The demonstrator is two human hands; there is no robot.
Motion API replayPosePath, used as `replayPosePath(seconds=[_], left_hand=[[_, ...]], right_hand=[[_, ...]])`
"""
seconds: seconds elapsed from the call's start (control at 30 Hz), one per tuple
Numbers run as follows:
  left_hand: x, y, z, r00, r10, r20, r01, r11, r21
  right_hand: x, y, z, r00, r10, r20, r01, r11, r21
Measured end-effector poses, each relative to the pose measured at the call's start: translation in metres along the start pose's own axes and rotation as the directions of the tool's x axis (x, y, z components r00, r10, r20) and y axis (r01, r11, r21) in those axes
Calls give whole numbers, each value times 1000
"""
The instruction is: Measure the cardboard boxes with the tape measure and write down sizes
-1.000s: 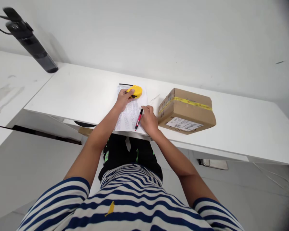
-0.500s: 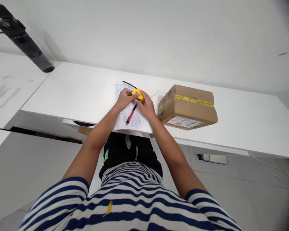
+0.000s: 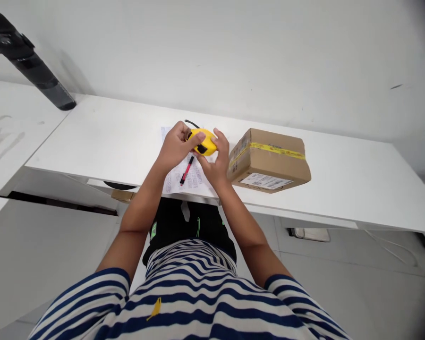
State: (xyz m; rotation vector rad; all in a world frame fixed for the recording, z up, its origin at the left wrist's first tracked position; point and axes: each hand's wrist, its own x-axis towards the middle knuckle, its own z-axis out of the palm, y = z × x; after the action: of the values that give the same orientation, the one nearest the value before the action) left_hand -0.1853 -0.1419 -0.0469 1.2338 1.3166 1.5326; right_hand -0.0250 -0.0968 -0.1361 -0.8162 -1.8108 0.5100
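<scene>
A yellow tape measure (image 3: 206,141) with black trim is lifted a little above the white table (image 3: 106,137). My left hand (image 3: 175,146) is closed round its left side, thumb across the top. My right hand (image 3: 216,160) cups it from the right and below, fingers curled against it. A thin black strap (image 3: 190,123) sticks out behind the tape measure. Under the hands lies a printed sheet of paper (image 3: 191,177) with a red and black pen (image 3: 186,171) on it.
A taped cardboard box (image 3: 269,158) with a shipping label stands just right of my right hand. A black cylindrical device (image 3: 31,66) leans at the far left by the wall. A second white surface (image 3: 7,123) adjoins on the left.
My right hand let go of the pen, which now lies on the paper, and joined my left hand on the tape measure. Both hands have lifted it off the sheet.
</scene>
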Motion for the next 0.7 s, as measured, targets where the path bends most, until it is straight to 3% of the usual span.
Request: replayPosePath(seconds=[0.1, 0.23, 0.33, 0.47, 0.57, 0.7], left_hand=[[-26, 35, 2, 972, -74, 224, 63, 997, 52], [-35, 42, 33, 910, -79, 407, 48, 995, 86], [-26, 41, 80, 924, 32, 382, -67, 995, 80], [-19, 66, 138, 915, 165, 370, -215, 971, 100], [-25, 88, 160, 882, 222, 416, -297, 947, 124], [-34, 98, 171, 856, 275, 438, -379, 909, 171]], right_hand=[[-27, -29, -41, 996, -50, -78, 49, 999, -13], [-57, -53, -89, 969, 1, -247, -14, 999, -51], [-58, -58, -112, 925, 77, -372, -91, 996, -21], [-48, -63, -132, 915, 204, -347, -177, 978, 108], [-47, -72, -136, 897, 272, -350, -188, 949, 255], [-46, -73, -136, 842, 253, -476, -139, 955, 262]])
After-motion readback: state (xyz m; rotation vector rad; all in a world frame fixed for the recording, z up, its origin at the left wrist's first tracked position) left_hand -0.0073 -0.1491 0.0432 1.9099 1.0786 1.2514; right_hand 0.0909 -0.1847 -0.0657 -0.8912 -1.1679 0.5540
